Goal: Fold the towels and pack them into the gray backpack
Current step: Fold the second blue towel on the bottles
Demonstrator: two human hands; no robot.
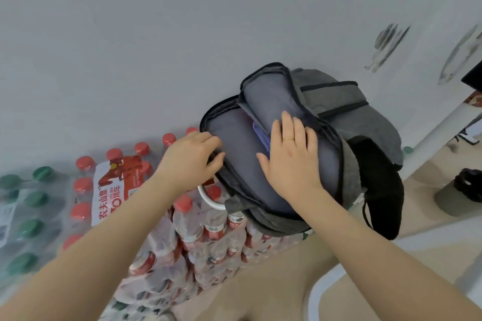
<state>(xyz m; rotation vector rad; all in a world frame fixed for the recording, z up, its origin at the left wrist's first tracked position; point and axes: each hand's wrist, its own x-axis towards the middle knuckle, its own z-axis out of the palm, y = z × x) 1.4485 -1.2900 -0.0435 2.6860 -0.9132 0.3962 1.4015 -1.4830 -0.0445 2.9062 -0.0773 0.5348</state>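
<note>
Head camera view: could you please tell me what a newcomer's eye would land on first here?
The open gray backpack at centre right, standing on shrink-wrapped packs of red-capped water bottles. Both hands are on it: the right hand lies flat on the lining beside a purple item in the opening, and the left hand grips the left rim. Green-capped bottles sit at far left.

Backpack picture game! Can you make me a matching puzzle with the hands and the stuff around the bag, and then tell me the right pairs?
Things:
1. left hand
2. right hand
3. gray backpack
4. red-capped bottles

States:
A. lying unzipped on the packs
B. fingers flat on the gray lining
C. wrapped in plastic, under the bag
D. gripping the bag's open edge

Pairs: 1-D, 2-B, 3-A, 4-C
</note>
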